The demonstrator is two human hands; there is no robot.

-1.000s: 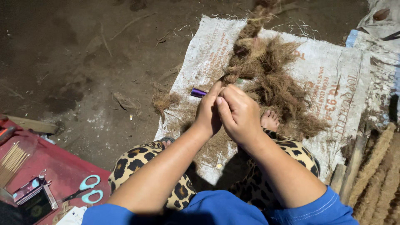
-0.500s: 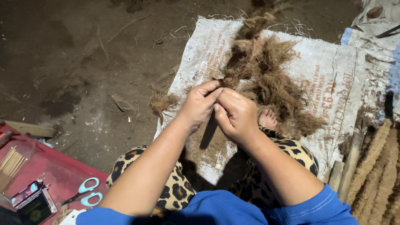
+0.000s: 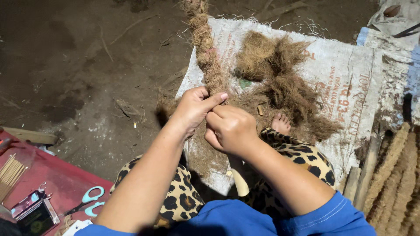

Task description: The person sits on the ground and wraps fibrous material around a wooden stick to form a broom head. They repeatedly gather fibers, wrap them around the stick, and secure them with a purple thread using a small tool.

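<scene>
A thick twisted rope of brown coir fibre (image 3: 204, 48) runs from the top of the view down to my hands. My left hand (image 3: 193, 109) pinches the rope's near end between thumb and fingers. My right hand (image 3: 231, 129) is closed around the fibres right beside it, touching the left hand. A loose heap of coir fibre (image 3: 284, 87) lies just beyond my hands on a white woven sack (image 3: 350, 74) spread on the dirt floor. I sit with leopard-print trousers (image 3: 302, 161), and a bare foot (image 3: 281, 124) rests by the fibre.
A red tray (image 3: 61, 183) at lower left holds blue-handled scissors (image 3: 87, 202), thin sticks (image 3: 9, 172) and a small dark box (image 3: 34, 213). Finished coir ropes (image 3: 393, 175) and wooden slats (image 3: 356, 181) lie at the lower right. Bare dirt floor (image 3: 87, 65) fills the left.
The view has tilted so the twisted rope now shows leading up from my hands. My hands stay together on the fibre. A purple object seen by the left hand earlier is gone from view.
</scene>
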